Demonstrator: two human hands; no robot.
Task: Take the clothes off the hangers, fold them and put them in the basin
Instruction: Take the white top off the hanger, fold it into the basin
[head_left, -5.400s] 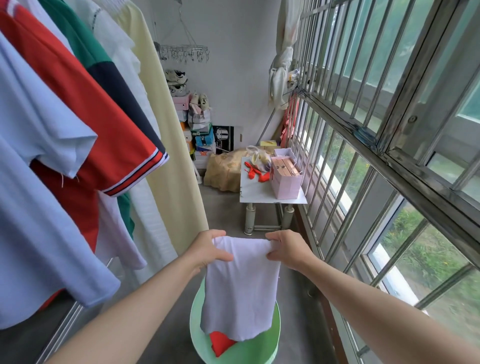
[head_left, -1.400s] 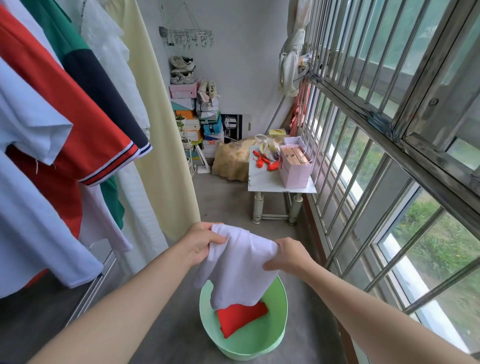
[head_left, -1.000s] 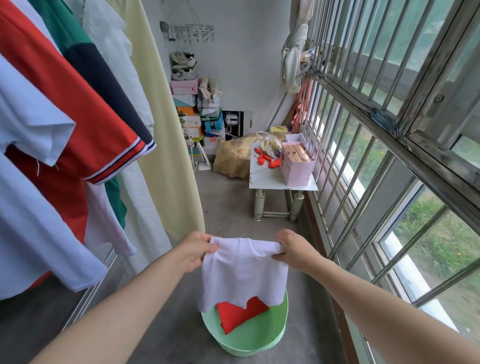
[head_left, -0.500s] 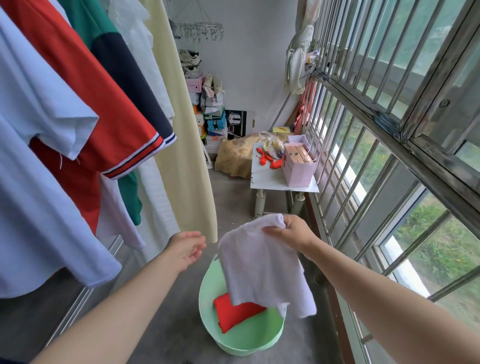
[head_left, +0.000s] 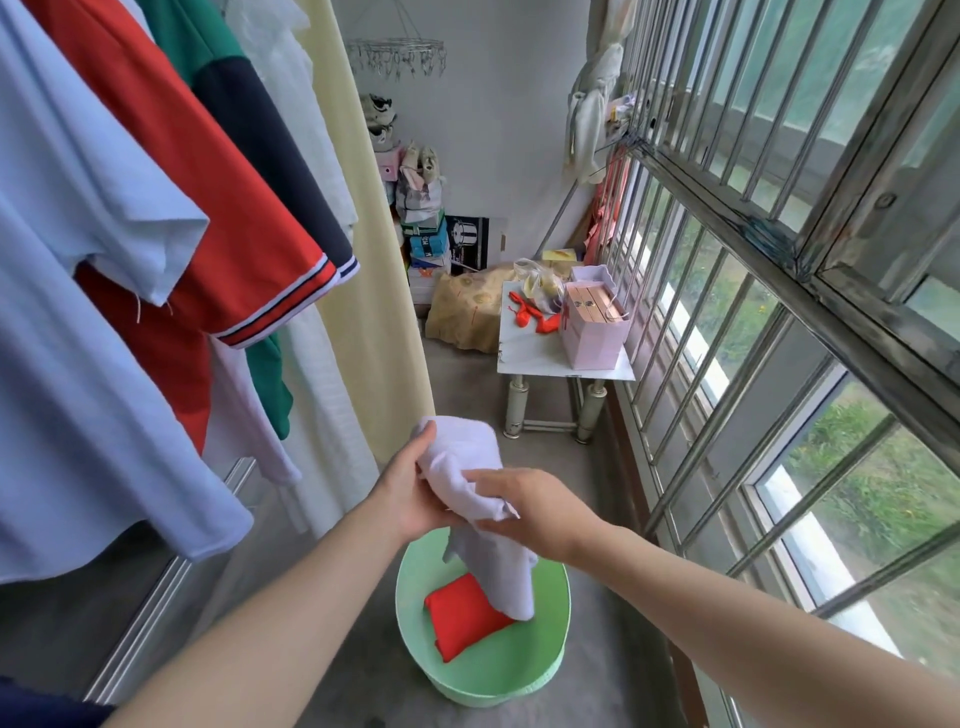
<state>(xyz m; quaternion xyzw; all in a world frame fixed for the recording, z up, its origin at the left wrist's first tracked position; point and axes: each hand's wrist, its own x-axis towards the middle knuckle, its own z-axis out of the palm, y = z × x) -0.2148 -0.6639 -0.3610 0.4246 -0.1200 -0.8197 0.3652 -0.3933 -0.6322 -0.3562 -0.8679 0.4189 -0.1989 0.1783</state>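
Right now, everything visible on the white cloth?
The cloth is white, soft-looking fabric, bunched and wrinkled, and held in the air. The left hand grips its upper bunch from the left and the right hand pinches it from the right. Below the hands a loose tail hangs over the basin, overlapping the red fold in view. Whether they touch is unclear.

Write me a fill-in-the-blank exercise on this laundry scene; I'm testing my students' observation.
1. The left hand and the right hand hold a white garment above the green ____.
2. The folded cloth lying inside it is ____.
3. The pink box stands on a small ____.
Missing words: basin; red; table.
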